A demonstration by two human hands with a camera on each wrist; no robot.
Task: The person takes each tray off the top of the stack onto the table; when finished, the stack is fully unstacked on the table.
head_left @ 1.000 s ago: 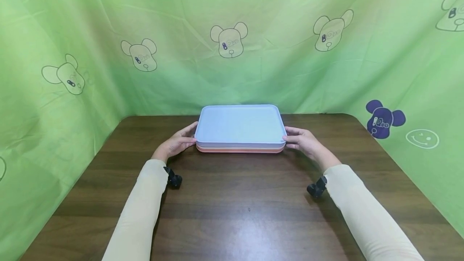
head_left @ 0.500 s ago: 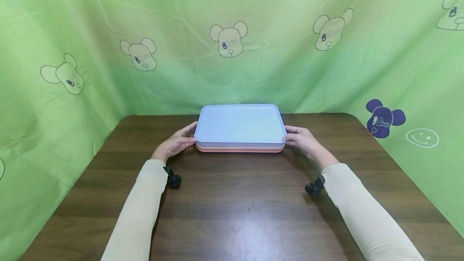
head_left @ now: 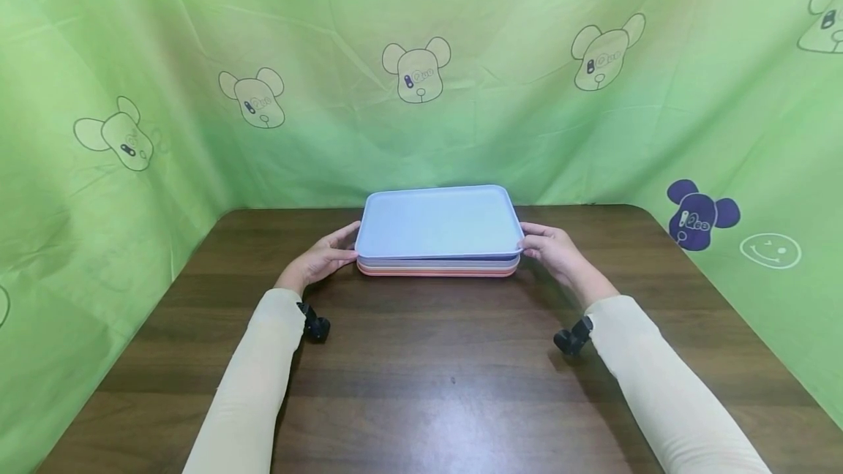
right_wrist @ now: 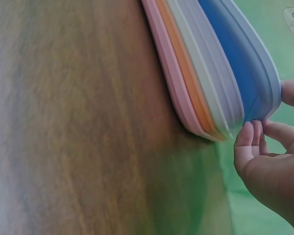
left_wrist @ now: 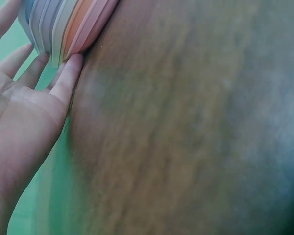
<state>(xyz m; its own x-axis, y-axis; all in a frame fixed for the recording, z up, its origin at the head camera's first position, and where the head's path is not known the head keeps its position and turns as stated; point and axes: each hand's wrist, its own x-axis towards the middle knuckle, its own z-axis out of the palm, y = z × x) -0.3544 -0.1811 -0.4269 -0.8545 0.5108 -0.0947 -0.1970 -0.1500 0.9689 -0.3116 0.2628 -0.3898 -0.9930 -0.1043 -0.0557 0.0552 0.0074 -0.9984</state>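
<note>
We see the right hand (head_left: 558,254) pinching the right end of the blue tray (head_left: 437,222) between thumb and fingers, while the left hand (head_left: 319,258) touches the left end of the stack (head_left: 437,269) with nearly straight fingers. The blue tray sits tilted on top, its right end raised apart from the lavender layer (right_wrist: 220,73), its left end down. Below that we make out a pale layer (right_wrist: 196,63), an orange layer (right_wrist: 183,73) and a pink layer (right_wrist: 171,73), closely stacked. All stand mid-way along the far side of the brown table (head_left: 421,386). Further out we find pale sleeves (head_left: 665,386) and, behind, a green curtain (head_left: 421,145) printed with bear heads (head_left: 420,77)
</note>
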